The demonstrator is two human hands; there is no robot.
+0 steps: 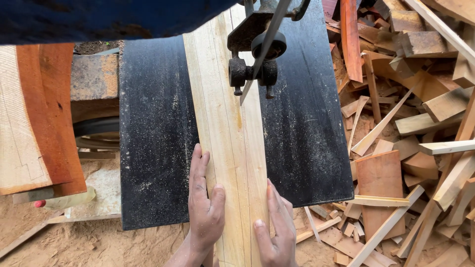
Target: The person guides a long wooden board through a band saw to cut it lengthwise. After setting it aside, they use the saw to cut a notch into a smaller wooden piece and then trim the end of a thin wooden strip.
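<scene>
Here, my left hand (204,210) lies flat, fingers straight, on the left edge of a long pale plank (225,133), smooth-grained with faint pencil lines. My right hand (277,222) presses its right edge, fingers extended, gripping nothing. The plank runs along the black, sawdust-speckled steel table (158,128), under the rusty blade guide (255,59). Rough reddish offcuts (396,148) pile at right.

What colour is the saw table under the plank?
Black, dusted with pale sawdust; the saw table shows in the head view.
</scene>
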